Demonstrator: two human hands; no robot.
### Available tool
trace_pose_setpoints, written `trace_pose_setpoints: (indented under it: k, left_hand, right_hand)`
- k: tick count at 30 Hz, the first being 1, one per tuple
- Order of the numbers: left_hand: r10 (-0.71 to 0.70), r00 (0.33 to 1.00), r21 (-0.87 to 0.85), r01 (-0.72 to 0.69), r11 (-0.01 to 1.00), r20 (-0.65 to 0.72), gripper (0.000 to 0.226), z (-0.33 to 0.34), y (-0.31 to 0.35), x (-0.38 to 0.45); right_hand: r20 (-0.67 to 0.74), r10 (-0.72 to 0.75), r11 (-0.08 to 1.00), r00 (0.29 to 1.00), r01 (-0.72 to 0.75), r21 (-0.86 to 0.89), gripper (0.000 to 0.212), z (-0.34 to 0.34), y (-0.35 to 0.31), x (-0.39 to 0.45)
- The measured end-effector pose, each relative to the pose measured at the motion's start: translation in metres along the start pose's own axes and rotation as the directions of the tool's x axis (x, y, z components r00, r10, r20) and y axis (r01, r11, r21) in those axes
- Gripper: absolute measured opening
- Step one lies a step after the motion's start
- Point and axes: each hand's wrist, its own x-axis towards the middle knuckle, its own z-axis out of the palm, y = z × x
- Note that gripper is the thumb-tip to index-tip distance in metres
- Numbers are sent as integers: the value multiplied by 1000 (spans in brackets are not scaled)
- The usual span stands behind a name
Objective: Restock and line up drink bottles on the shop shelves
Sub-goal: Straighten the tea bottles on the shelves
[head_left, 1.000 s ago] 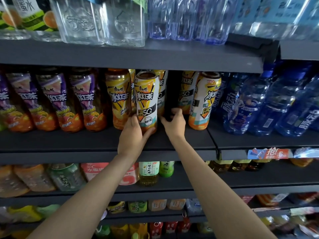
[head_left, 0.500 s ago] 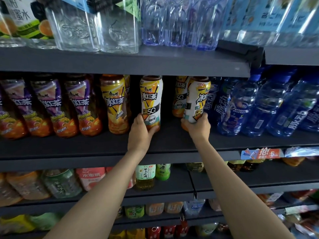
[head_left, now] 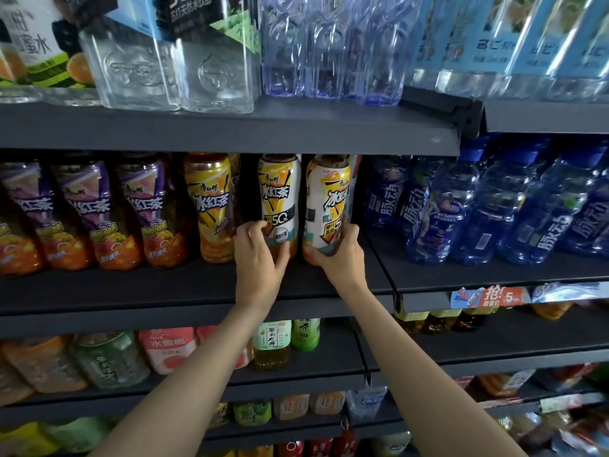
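The dark middle shelf carries three purple-labelled tea bottles, one yellow-labelled bottle, two white-labelled bottles and several blue bottles (caps hidden by the shelf above). The left white-labelled bottle is gripped low by the left hand; the right white-labelled bottle, tilted, by the right hand.

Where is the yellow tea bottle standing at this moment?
The yellow tea bottle stands on the middle shelf, left of centre in the head view, between the purple bottles and the white bottle in the left hand.
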Motion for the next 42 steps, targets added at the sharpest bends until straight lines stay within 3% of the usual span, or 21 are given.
trace_pose_setpoints:
  k: [5,8,10,11,12,14,16,19,25,31,36,39,42]
  left_hand:
    - [158,979,-59,-152,987,129,61,-1,6,-2]
    - [109,982,-108,-93,990,154,66,-1,5,-2]
    - [44,995,-135,-32,990,87,64,-1,3,-3]
    - [16,998,-146,-7,989,62,63,-2,3,-4]
    - [-5,998,-155,14,988,56,63,-2,4,-3]
    - [-34,996,-170,48,984,83,64,-2,5,-4]
    - [-43,994,-167,59,984,98,66,-1,6,-4]
    - [-56,992,-148,73,986,115,69,-1,8,-4]
    - [-48,993,-139,63,988,112,66,0,5,-4]
    - [-20,997,-125,30,992,78,63,2,4,-4]
    - [-31,995,-95,40,995,93,65,1,8,-4]
    - [-7,996,-89,15,996,91,62,0,8,-4]
    - [41,995,-76,-34,996,93,61,-1,7,-5]
  right_hand:
    - [47,-133,988,990,136,-71,57,-5,2,-21]
    - [318,-188,977,929,209,-33,59,-13,-6,-18]
    - [541,-149,987,828,161,25,52,-28,-7,1]
    - [568,-134,991,812,121,61,47,-34,-5,12]
    - [517,-104,993,850,64,95,42,-40,-3,23]
    - [239,17,995,971,-40,91,44,-44,5,47]
    - [47,145,989,988,-144,-18,66,-35,12,67]
    - [58,214,975,975,-210,-75,81,-11,17,89]
    - [-33,209,977,977,-210,-43,65,0,24,95]
    - [206,51,994,977,-29,-108,65,-11,21,81]
    - [251,74,994,965,-50,-101,64,-4,18,82]
    - [190,65,992,980,-42,-122,63,-4,20,73]
    - [109,13,1000,994,-11,-24,52,-13,18,46]
